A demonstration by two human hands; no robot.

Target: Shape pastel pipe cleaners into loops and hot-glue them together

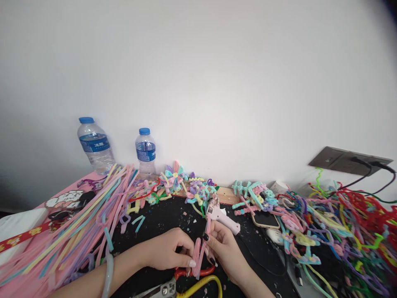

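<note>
Pink pipe cleaners point(197, 257), folded into narrow loops, are held between both hands above a black work mat. My left hand point(172, 249) pinches the looped part between thumb and fingers. On the other side, my right hand point(221, 244) grips a pink strand that points upward. Just below the hands lie scissors point(169, 287) with one red and one yellow handle. A pale pink glue gun point(223, 217) rests on the mat behind my right hand.
Loose pastel pipe cleaners point(89, 219) cover the left side. Two water bottles point(145, 153) stand by the wall. Finished pipe-cleaner shapes point(173, 178) line the back. A phone point(266, 219) and a tangled heap of coloured pipe cleaners point(347, 231) occupy the right, below a wall socket point(341, 160).
</note>
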